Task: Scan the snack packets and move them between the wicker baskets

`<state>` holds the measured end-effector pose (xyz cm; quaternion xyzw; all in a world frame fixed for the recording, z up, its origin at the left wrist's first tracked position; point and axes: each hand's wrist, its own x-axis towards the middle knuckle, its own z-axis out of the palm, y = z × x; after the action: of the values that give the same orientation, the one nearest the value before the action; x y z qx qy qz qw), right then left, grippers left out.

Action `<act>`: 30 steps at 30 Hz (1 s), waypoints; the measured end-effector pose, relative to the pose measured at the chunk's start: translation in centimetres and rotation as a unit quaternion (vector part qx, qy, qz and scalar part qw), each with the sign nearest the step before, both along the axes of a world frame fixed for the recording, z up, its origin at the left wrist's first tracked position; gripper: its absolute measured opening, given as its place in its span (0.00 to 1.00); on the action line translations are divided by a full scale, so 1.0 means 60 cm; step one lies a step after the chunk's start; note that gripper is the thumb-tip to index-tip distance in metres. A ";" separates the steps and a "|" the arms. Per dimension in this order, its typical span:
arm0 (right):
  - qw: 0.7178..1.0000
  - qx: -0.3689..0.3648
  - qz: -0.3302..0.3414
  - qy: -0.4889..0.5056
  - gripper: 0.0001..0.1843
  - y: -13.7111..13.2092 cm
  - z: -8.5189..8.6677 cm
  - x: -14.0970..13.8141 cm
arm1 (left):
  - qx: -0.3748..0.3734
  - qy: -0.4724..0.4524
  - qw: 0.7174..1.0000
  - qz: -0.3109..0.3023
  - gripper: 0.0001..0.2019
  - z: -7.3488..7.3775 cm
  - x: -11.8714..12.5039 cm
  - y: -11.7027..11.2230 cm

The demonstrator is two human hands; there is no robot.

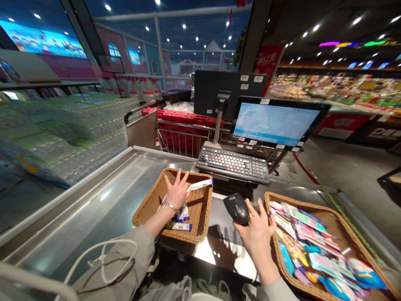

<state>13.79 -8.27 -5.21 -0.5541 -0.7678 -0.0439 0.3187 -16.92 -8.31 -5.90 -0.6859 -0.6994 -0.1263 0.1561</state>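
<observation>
Two hands at work over the steel desk (103,196). Nearest, the right hand (258,228) has its grip wrapped loosely round the black scanner (237,207), just left of the full wicker basket (344,219) of bright packets (310,242). Further in, the left hand (177,192) hangs inside the other basket (147,207), fingers splayed, grip open. A white packet (200,184) sits at its fingertips, possibly touching, too blurred to call. Best, I'd say: firm up on the scanner and square it to each barcode. Beyond, keyboard (233,164) and lit screen (275,124).
</observation>
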 end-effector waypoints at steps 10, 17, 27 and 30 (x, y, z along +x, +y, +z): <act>1.000 0.011 0.016 -0.001 0.13 -0.003 0.017 -0.012 | 0.041 -0.008 0.999 -0.021 0.07 0.014 0.024 0.005; 0.999 0.027 0.017 0.003 0.12 -0.006 0.026 -0.025 | 0.103 -0.003 0.994 -0.046 0.06 0.022 0.044 0.007; 0.999 0.037 0.016 0.007 0.12 -0.009 0.034 -0.034 | 0.116 0.001 0.991 -0.061 0.06 0.029 0.062 0.007; 0.999 0.026 0.019 0.006 0.11 -0.011 0.034 -0.034 | 0.118 0.008 0.991 -0.062 0.05 0.029 0.067 0.009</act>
<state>11.76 -8.91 -3.20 -0.5313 -0.7749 -0.0547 0.3381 -12.92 -7.79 -4.13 -0.7058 -0.6345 -0.2115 0.2334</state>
